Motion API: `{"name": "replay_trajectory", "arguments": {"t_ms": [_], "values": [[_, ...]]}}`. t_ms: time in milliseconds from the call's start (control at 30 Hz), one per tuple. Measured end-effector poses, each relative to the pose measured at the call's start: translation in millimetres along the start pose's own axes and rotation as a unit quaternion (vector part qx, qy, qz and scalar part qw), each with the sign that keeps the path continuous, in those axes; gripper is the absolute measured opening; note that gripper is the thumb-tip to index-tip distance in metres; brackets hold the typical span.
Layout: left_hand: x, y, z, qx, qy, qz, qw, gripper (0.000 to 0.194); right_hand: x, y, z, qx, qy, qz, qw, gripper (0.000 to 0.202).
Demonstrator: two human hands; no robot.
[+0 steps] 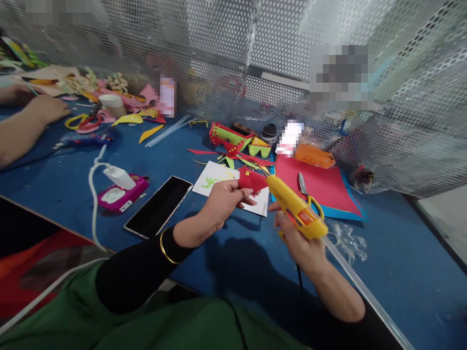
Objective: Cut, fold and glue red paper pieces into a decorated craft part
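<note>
Between the thumb and fingers of my left hand is a red paper piece with a small yellow square on it. My right hand grips a yellow hot glue gun, a long clear glue stick sticking out of its back. The gun's nozzle points at the red piece; whether they touch I cannot tell. Below the piece lies a white sheet with small green, yellow and red bits. Behind it are red and green paper cut-outs with yellow dots.
A phone and a magenta power socket lie left. Scissors rest on red sheets at right. A perforated metal screen borders the back. Another person's hand and a blue glue gun are far left.
</note>
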State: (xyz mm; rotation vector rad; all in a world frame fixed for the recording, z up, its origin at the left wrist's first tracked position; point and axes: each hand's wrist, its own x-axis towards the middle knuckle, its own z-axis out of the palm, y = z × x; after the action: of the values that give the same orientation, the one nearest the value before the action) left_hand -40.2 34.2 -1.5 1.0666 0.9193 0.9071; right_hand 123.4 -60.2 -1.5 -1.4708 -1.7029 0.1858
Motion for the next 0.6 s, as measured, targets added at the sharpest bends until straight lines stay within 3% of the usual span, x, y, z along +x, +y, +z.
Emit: {"name": "replay_trajectory", "arguments": {"t_ms": [133,267,400,500,600], "values": [[2,3,-4.9,-0.005,0.021,0.011,1.000,0.008,9,-1,-21,0.047,0.067,0.100,0.992,0.032],[6,9,-12.5,-0.022,0.041,0.029,0.998,0.013,7,28,-65,-0.103,0.131,0.190,0.968,0.041],[9,17,-18.7,-0.037,0.064,0.043,0.996,0.014,-16,82,-106,-0.307,0.034,0.209,0.928,0.056],[11,20,-22.6,-0.045,0.082,0.059,0.994,0.013,-40,116,-121,-0.358,-0.015,0.239,0.902,0.057],[16,22,-26.9,-0.048,0.095,0.070,0.992,0.015,-58,134,-125,-0.369,-0.041,0.276,0.886,0.055]]}}
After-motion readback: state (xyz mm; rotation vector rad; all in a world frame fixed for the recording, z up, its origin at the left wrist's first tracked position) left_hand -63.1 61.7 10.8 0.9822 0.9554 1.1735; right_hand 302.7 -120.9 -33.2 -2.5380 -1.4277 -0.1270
